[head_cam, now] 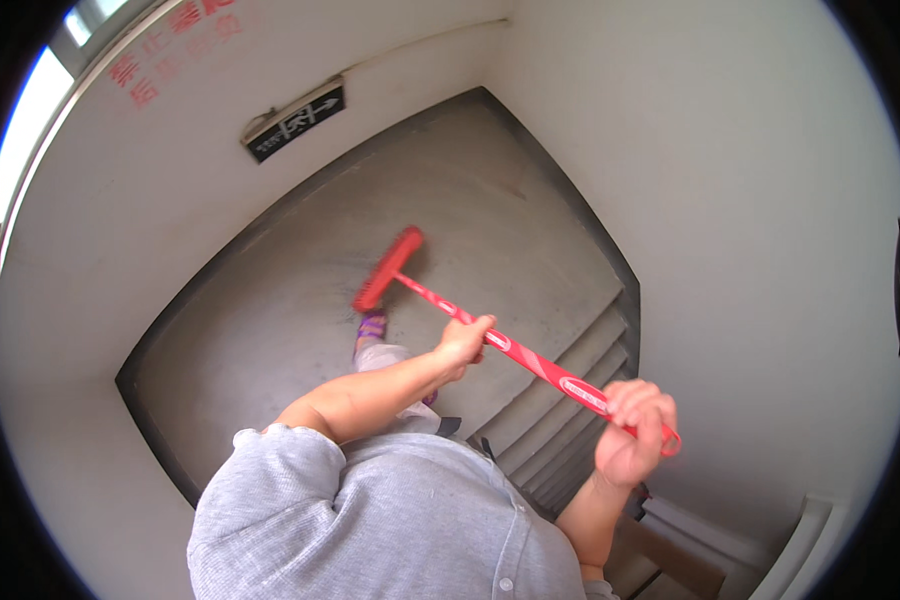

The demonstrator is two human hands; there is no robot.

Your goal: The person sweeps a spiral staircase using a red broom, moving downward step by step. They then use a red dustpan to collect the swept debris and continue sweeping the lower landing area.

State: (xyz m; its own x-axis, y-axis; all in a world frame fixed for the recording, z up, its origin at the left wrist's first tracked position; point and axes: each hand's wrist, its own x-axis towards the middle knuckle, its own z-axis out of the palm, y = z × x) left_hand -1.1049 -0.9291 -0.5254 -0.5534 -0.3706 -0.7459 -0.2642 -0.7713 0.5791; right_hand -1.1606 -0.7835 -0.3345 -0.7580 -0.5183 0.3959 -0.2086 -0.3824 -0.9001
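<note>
A red broom with a long red handle point(536, 364) slants across the view, its bristled head point(390, 268) low at the grey floor, near a foot in a purple sandal point(372, 325). My left hand point(465, 346) is closed around the middle of the handle. Higher up, my right hand point(636, 427) grips the handle close to its end, where a red hanging loop point(671, 442) sticks out. Small dark specks lie on the floor beside the broom head. The head looks slightly blurred.
Concrete stairs point(570, 405) go down from the landing at the lower right. A dark baseboard point(270, 214) edges pale walls. An exit sign point(296, 124) hangs on the left wall, below red lettering. A window point(34, 127) stands at the upper left.
</note>
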